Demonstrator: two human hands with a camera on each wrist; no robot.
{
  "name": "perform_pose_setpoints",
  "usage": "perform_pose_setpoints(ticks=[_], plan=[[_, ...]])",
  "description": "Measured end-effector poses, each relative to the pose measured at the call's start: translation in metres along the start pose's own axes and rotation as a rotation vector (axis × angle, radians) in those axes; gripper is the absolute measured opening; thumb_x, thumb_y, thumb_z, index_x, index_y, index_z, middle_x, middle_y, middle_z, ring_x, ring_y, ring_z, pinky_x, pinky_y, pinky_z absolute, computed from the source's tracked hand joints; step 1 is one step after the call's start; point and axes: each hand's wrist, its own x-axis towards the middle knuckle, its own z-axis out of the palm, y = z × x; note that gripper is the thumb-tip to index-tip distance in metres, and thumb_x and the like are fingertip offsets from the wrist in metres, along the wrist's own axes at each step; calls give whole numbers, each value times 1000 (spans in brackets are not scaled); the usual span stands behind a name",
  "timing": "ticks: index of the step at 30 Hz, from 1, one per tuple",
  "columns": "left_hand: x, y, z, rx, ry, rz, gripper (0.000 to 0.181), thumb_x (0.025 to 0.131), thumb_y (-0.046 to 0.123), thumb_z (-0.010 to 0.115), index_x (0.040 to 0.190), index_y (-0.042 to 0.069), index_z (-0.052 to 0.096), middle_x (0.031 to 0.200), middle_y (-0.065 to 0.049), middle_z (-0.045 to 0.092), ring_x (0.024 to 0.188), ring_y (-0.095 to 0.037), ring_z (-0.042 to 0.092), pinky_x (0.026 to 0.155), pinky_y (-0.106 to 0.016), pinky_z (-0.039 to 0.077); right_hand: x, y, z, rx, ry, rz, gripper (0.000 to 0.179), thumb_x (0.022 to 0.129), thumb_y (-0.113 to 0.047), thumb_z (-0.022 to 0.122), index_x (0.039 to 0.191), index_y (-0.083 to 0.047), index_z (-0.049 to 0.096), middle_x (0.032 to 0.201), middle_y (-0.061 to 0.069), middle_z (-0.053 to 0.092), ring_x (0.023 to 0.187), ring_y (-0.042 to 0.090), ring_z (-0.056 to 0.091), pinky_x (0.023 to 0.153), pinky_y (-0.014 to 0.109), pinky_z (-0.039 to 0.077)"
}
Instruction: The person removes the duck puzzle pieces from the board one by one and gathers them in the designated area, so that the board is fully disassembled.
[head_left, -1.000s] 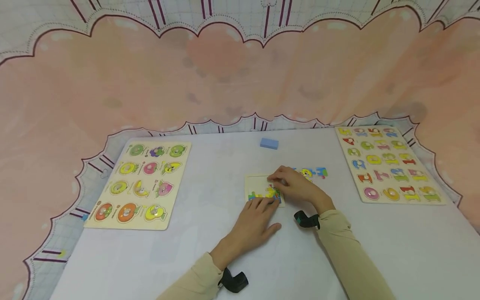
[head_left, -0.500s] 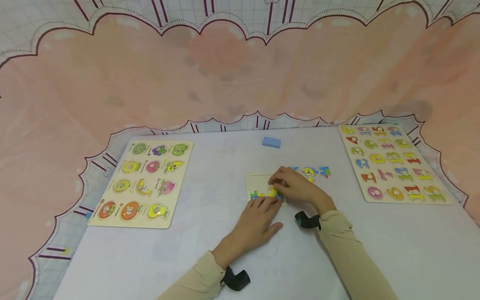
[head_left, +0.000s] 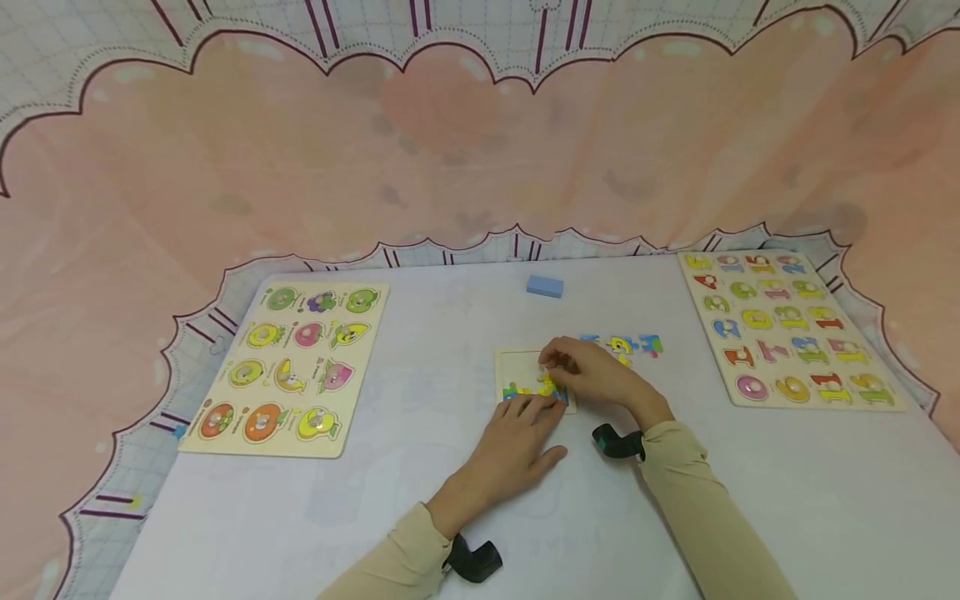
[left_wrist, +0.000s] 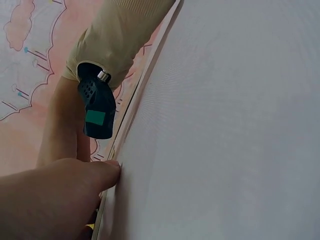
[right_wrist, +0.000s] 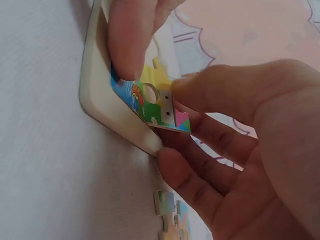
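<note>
My right hand [head_left: 596,373] pinches a jigsaw piece [right_wrist: 168,107] with pink, green and white on it between thumb and fingers. The piece is tilted at the right side of the small wooden puzzle tray [head_left: 517,360]. Fitted yellow, green and blue pieces [right_wrist: 135,97] lie along the tray's near side. My left hand [head_left: 510,446] lies palm down, its extended fingers resting on that near edge; one fingertip [right_wrist: 131,62] presses on the fitted pieces. In the left wrist view the left thumb [left_wrist: 105,174] is close to the tabletop, and the tray is mostly hidden.
Several loose jigsaw pieces [head_left: 621,345] lie behind the right hand. A blue block [head_left: 545,287] is at the table's back. A fruit puzzle board [head_left: 251,400] lies on the left, a number puzzle board [head_left: 787,367] on the right. Beyond rises a pink cloud-patterned cloth [head_left: 442,150].
The view has shifted slightly, so everything sits a little further right. Both hands keep almost the same place at the tray, the right fingers barely moving.
</note>
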Motion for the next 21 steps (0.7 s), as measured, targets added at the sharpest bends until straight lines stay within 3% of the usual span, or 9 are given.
perform_pose_setpoints(ticks=[7, 21], plan=[[0, 0, 0, -23, -5, -2, 56, 92, 44, 57, 140, 16, 47, 138, 1, 49, 124, -20, 44, 101, -38, 39, 0, -1, -1, 21, 4, 16, 14, 94, -13, 56, 108, -10, 60, 102, 4, 65, 97, 20, 61, 85, 36, 52], [0, 0, 0, -34, 3, 3, 56, 91, 43, 58, 139, 14, 48, 137, 0, 50, 124, -20, 44, 102, -39, 38, 2, 3, -1, 37, -25, 21, 5, 92, -15, 60, 96, -14, 61, 92, -1, 65, 87, 12, 59, 76, 27, 49]])
